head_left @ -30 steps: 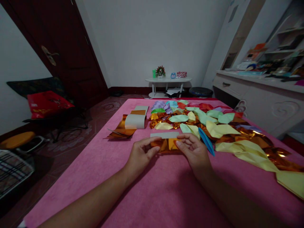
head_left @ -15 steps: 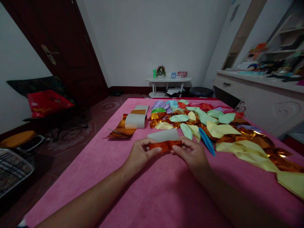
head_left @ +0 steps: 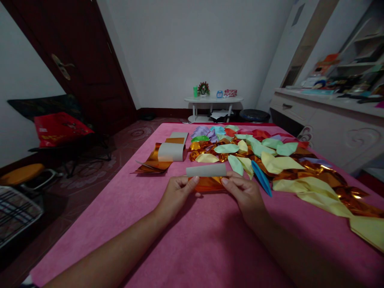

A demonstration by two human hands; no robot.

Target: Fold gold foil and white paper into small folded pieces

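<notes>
While the left hand (head_left: 177, 194) and right hand (head_left: 245, 193) pinch opposite ends of a foil sheet (head_left: 209, 183), held between them over the pink counter (head_left: 192, 248), a red bag (head_left: 61, 130), contents hidden, rests on a chair (head_left: 45, 105).

I observe both forearms (head_left: 126, 240) extended forward; left hand (head_left: 180, 192) and right hand (head_left: 246, 193) level, thumbs (head_left: 193, 183) uppermost, pinching.
</notes>
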